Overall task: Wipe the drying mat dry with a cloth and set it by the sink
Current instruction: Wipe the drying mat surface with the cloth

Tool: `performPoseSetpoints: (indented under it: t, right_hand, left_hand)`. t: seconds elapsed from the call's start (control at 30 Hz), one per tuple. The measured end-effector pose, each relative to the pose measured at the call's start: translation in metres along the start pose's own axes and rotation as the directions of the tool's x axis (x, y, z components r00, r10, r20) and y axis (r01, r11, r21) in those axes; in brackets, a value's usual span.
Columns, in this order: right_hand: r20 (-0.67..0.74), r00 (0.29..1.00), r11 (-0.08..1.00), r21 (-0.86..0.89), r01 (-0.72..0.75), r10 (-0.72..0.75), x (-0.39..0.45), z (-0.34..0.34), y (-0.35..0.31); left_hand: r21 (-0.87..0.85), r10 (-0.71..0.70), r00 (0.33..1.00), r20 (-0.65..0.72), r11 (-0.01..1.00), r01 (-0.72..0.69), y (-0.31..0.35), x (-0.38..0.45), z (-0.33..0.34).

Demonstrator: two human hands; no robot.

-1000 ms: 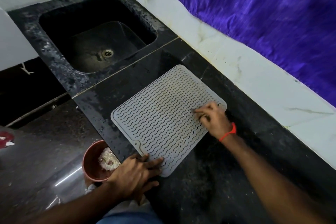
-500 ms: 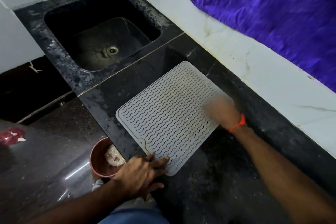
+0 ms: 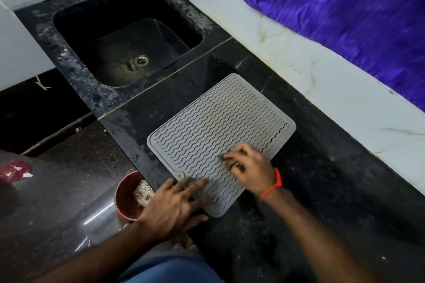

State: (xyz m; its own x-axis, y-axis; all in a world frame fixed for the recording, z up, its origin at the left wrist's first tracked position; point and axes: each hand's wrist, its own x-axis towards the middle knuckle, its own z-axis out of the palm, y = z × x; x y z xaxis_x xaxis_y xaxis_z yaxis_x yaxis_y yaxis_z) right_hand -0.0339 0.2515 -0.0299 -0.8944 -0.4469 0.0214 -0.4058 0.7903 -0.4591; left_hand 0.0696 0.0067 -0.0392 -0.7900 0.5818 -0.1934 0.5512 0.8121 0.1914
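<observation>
The wiping looks mid-course: the drying mat (image 3: 220, 135) lies flat on the counter (image 3: 310, 202) near the sink (image 3: 76, 69), left hand (image 3: 174, 209) spread pinning its corner, right hand (image 3: 249, 166) pinching a small dark cloth (image 3: 230, 163) (placing remains).

Mat (image 3: 220, 131) under my hands: grey, rubbery, matt, wavy-ridged. Counter (image 3: 322, 202): dark speckled polished stone. Curtain (image 3: 345, 14), upper right: glossy purple cloth.

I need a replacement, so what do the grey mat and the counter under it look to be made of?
The drying mat looks like matte grey silicone or soft rubber: moulded wavy ridges, rounded corners, a hanging hole. The countertop looks like polished black speckled stone, perhaps granite, with glossy reflections and a seam line.
</observation>
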Motion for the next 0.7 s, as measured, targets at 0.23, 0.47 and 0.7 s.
performPoseSetpoints:
  t: [0.23, 0.47, 0.7]
  right_hand:
    - [0.170, 0.974, 0.984, -0.075, 0.165, -0.150, -0.037, 0.051, -0.050]
    - [0.053, 0.988, 0.975, -0.162, 0.151, -0.144, 0.007, 0.013, 0.045]
    - [-0.104, 0.956, 0.931, -0.217, -0.292, 0.275, 0.069, -0.050, 0.163]
  left_hand:
    - [-0.043, -0.208, 0.977, 0.049, 0.977, 0.211, -0.011, 0.003, 0.007]
    - [0.008, -0.171, 0.984, 0.059, 0.985, 0.171, -0.010, 0.005, 0.009]
    - [0.027, -0.140, 0.990, 0.018, 0.990, 0.139, -0.013, 0.004, 0.004]
